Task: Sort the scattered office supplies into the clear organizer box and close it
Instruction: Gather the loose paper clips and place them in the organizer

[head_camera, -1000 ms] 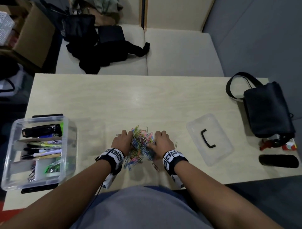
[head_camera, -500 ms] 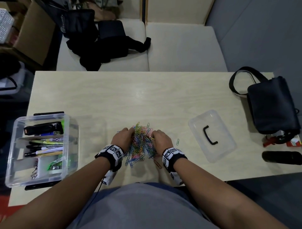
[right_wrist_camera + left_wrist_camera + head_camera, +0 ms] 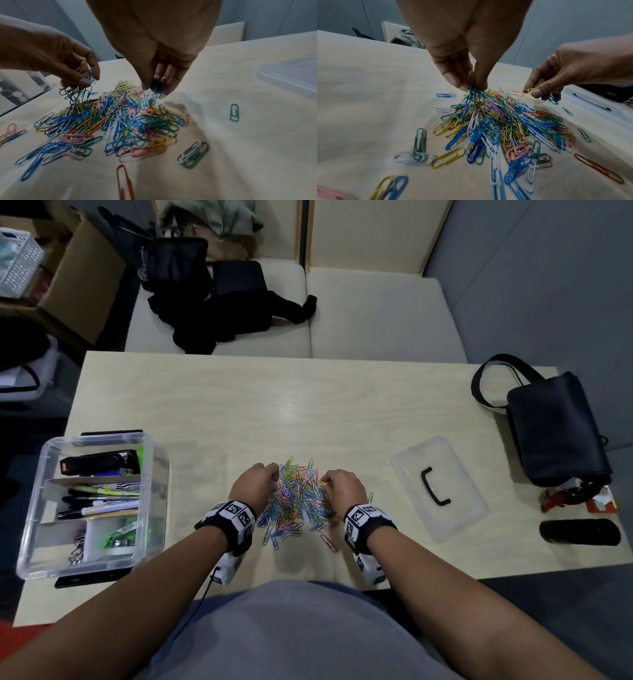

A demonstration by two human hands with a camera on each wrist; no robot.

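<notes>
A heap of coloured paper clips (image 3: 296, 498) lies on the pale wooden table (image 3: 308, 405), at about 6 o'clock on it, close to the person's body. The left hand (image 3: 253, 484) sits at the heap's 9 o'clock edge and pinches a hanging bunch of clips between thumb and fingertips (image 3: 453, 79), the bunch trailing down into the heap. The right hand (image 3: 342, 487) is at the heap's 3 o'clock edge, its thumb and fingers (image 3: 171, 83) closed on a small cluster of dark blue and green clips; a yellow clip pokes out beside the thumb in the left wrist view. A few stray clips lie apart from the heap, among them an orange clip (image 3: 329, 542) at its 5 o'clock and a green clip (image 3: 234, 112) off to the right. The clear box (image 3: 34, 508) stands at 9 o'clock on the table, open, with pens and other supplies in its compartments. Its lid (image 3: 459, 508), with a black handle, lies flat at 3 o'clock. A black bag (image 3: 555, 429) rests at the table's right edge.
</notes>
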